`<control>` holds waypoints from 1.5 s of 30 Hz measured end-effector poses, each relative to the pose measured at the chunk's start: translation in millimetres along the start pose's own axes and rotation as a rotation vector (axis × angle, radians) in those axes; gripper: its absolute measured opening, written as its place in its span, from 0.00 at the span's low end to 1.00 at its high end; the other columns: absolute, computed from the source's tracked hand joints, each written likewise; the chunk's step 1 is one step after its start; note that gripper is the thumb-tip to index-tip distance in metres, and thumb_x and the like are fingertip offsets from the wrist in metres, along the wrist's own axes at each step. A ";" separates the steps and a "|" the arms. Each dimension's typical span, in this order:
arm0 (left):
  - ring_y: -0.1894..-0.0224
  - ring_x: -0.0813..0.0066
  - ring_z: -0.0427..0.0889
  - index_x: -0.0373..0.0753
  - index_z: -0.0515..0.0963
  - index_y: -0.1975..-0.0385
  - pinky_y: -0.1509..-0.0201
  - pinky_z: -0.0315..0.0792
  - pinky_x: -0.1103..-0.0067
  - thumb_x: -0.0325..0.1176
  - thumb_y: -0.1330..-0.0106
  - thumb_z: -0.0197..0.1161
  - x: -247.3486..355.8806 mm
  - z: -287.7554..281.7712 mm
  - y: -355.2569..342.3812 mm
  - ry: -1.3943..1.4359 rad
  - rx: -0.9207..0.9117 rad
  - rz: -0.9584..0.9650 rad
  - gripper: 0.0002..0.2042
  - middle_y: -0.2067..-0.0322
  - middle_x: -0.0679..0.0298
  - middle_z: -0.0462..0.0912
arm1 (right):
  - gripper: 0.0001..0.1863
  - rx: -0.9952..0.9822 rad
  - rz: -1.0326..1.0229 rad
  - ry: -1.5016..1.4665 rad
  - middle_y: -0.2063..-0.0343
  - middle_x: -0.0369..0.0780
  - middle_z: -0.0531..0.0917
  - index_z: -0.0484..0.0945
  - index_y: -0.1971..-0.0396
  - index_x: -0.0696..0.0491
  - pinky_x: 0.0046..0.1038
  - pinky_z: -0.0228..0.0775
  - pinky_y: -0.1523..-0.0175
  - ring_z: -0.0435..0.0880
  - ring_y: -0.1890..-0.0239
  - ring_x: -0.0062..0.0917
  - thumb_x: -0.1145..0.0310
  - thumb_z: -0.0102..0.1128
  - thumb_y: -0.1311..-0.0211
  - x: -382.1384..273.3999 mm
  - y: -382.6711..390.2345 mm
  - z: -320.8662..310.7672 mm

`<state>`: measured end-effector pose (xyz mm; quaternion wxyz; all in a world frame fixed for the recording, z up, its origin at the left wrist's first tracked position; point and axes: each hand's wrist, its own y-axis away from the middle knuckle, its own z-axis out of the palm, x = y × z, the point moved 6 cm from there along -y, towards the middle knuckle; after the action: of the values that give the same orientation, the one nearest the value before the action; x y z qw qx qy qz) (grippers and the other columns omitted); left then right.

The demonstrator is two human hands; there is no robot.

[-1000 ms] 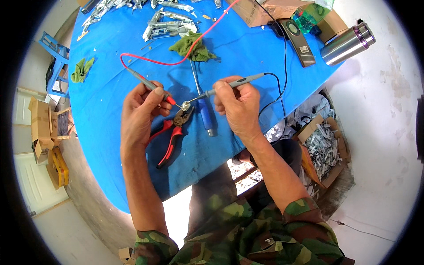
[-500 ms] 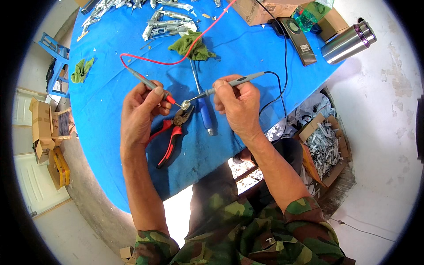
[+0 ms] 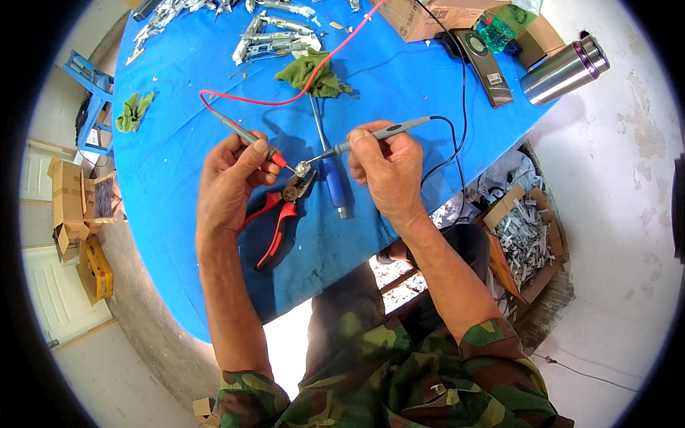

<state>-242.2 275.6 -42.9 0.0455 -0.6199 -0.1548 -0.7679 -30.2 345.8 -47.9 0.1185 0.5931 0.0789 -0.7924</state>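
We are mid-test: left hand [image 3: 232, 178] grasps the red probe [image 3: 246, 135], right hand [image 3: 389, 167] the black probe [image 3: 385, 133], tips meeting on the part [image 3: 302, 169] at twelve o'clock of the pliers [image 3: 282, 214]; next needs steady contact.

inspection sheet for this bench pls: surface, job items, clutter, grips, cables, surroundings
Surface: blue-covered table, crowded at the far edge.
Job's things: two test probes meet on a small metal part; red-handled pliers and blue-handled screwdriver lie beside it.
Clutter: green rag, metal parts pile, steel flask, cardboard box.
Grips: left hand holds the red-lead probe; right hand holds the black-lead probe.
Cables: red lead, black lead, both slack.
Surroundings: box of metal scraps, blue stool.
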 end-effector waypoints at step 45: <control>0.72 0.79 0.80 0.31 0.75 0.57 0.70 0.74 0.85 0.33 0.30 0.63 0.3 5.0 1.6 -0.042 0.055 -0.038 0.11 0.68 0.60 0.82 | 0.08 -0.029 0.003 -0.045 0.80 0.35 0.80 0.77 0.67 0.60 0.17 0.67 0.74 0.77 0.78 0.11 0.70 0.59 0.32 -1.6 -0.6 -0.4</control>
<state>-237.2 275.6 -41.5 0.0449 -0.6313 -0.1885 -0.7509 -29.6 346.7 -46.4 0.1298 0.5736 0.0869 -0.8041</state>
